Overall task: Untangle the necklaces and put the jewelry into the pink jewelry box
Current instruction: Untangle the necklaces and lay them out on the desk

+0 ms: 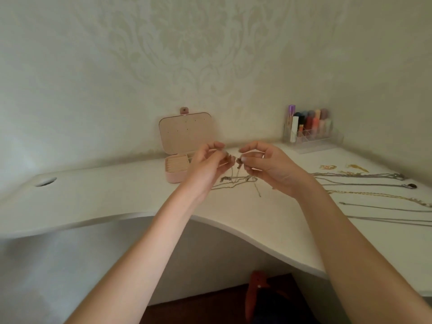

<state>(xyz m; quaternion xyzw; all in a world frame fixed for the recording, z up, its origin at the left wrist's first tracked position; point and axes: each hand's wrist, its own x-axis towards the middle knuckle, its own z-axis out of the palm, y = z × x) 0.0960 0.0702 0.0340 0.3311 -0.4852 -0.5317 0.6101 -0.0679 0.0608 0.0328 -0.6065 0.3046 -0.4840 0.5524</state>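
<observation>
**Tangled chains held above the desk**

Knotted cluster of thin gold-coloured necklace chains [236, 181], lifted at its top just above the white curved desk [117, 197], loose ends trailing down onto the surface in front of the box. Pinched on the left by the left hand [208, 164], thumb and fingertips curled together on the strands. Pinched on the right by the right hand [268, 167], fingers likewise curled and closed on the knot, a ring on one finger. Hands close together, nearly touching.

Just behind the left hand: small pink rectangular jewelry box [182, 148], lid upright against the wall, ring rolls showing in the base.

To the right, well apart from the tangle: several straightened silver and gold necklaces [374, 190] laid side by side on the desk, with gold earrings [343, 168] beyond them. In the far corner, clear acrylic organiser of coloured cosmetic tubes [311, 129].
</observation>
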